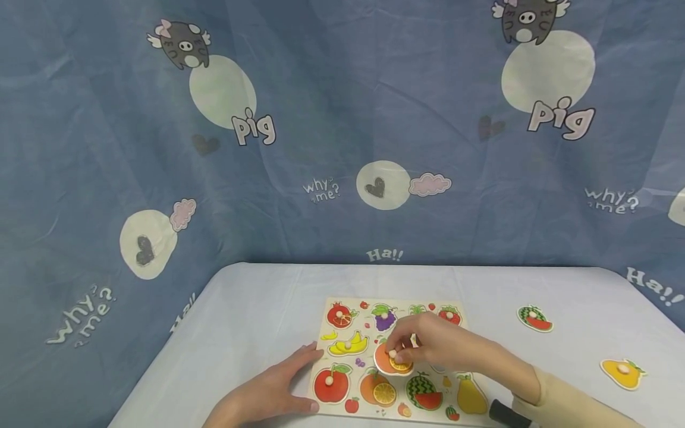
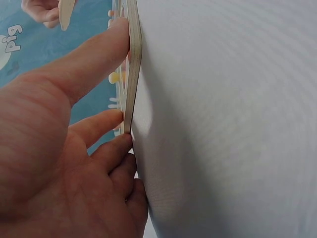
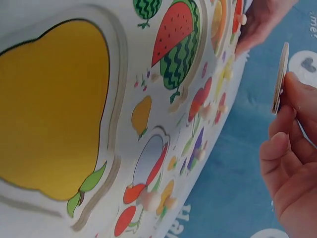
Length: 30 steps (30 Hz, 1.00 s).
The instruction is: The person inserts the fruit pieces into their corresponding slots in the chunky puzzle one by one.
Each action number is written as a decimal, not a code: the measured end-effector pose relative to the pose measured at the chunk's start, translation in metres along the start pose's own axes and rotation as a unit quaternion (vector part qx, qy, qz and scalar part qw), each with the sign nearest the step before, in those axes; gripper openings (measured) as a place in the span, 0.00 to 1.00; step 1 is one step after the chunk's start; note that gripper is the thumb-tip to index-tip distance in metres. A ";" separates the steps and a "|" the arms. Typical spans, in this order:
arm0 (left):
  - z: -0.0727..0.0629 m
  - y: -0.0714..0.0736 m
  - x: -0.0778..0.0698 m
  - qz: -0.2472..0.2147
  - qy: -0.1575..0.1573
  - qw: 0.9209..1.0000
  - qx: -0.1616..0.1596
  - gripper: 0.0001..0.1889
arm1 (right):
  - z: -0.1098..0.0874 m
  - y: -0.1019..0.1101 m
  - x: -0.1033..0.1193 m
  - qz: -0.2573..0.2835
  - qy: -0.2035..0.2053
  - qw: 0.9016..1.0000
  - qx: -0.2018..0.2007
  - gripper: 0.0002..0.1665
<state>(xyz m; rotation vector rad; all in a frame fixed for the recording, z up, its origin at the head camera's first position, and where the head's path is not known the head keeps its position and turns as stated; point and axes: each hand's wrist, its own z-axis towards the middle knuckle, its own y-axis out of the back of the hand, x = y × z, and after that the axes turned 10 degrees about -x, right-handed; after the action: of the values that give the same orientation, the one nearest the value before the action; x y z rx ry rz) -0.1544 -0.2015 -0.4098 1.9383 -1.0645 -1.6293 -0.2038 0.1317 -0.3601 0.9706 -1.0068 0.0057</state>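
Observation:
My right hand pinches the wooden knob of an orange puzzle piece above the middle of a fruit puzzle board. In the right wrist view this piece is seen edge-on, lifted off the board. An orange-printed recess lies just below it in the head view, beside watermelon and pear recesses. At the board's left edge rests my left hand, thumb and fingers extended against the side. The left wrist view shows its thumb touching the board's edge.
Right of the board, a watermelon piece and a yellow pear piece lie on the white table. Knobbed apple, banana and grape pieces sit in the board. A dark cylindrical object is near the right forearm.

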 end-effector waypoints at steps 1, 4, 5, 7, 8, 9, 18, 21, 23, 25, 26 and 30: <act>0.000 0.000 0.000 0.001 0.000 1.000 0.000 0.48 | 0.001 -0.001 0.000 0.001 0.001 1.000 0.002 0.07; 0.000 0.000 0.000 0.001 -0.002 1.000 -0.001 0.47 | 0.004 -0.004 0.000 0.004 -0.001 1.000 0.008 0.07; 0.000 0.000 -0.001 0.001 -0.002 1.000 0.000 0.47 | 0.004 -0.005 0.000 0.005 -0.003 1.000 0.009 0.06; 0.000 0.000 -0.001 0.000 -0.004 1.000 0.001 0.47 | 0.005 -0.006 0.000 0.004 -0.007 1.000 0.009 0.06; 0.000 0.000 -0.001 -0.001 -0.005 1.000 0.001 0.47 | 0.006 -0.007 0.000 0.004 -0.010 1.000 0.009 0.06; 0.000 0.000 -0.002 -0.002 -0.007 1.000 0.002 0.47 | 0.006 -0.008 -0.001 0.003 -0.012 1.000 0.009 0.06; 0.000 0.001 -0.002 0.002 -0.004 1.000 0.000 0.47 | 0.010 -0.012 -0.001 -0.004 -0.014 1.000 0.012 0.07; -0.001 0.001 -0.002 -0.001 -0.006 1.000 0.000 0.47 | 0.011 -0.014 -0.001 -0.008 -0.011 1.000 0.015 0.07; -0.001 0.001 -0.002 -0.002 -0.008 1.000 0.001 0.47 | 0.012 -0.015 -0.001 -0.006 -0.010 1.000 0.019 0.06; -0.001 0.001 -0.001 -0.004 -0.010 1.000 0.001 0.47 | 0.013 -0.017 -0.002 -0.001 -0.007 1.000 0.022 0.06; -0.001 0.001 -0.001 -0.004 -0.009 1.000 0.001 0.47 | 0.013 -0.017 -0.002 0.004 -0.008 1.000 0.025 0.06; -0.001 0.001 -0.001 -0.007 -0.009 1.000 0.003 0.47 | 0.014 -0.020 -0.003 0.012 -0.007 0.999 0.035 0.05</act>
<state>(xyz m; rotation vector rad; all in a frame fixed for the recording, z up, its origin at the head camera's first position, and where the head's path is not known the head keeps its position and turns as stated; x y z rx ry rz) -0.1539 -0.2017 -0.4085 1.9421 -1.0661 -1.6568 -0.2075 0.1112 -0.3732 1.0239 -1.0371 0.0549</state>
